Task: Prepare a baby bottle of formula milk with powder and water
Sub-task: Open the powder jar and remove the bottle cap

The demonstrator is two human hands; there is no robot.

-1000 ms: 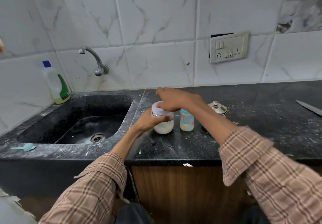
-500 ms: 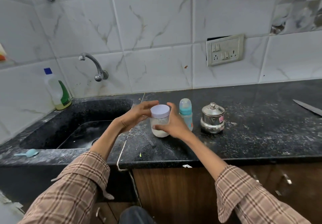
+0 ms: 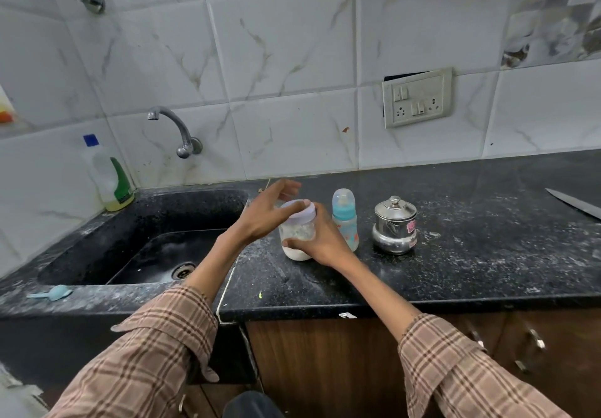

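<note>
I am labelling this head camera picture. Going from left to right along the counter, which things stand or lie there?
Blue scoop → soap bottle → powder jar → baby bottle → steel pot → knife.

clear powder jar [image 3: 297,238] with lilac lid, upright on black counter, capped blue baby bottle [image 3: 345,222] just beside it
</note>
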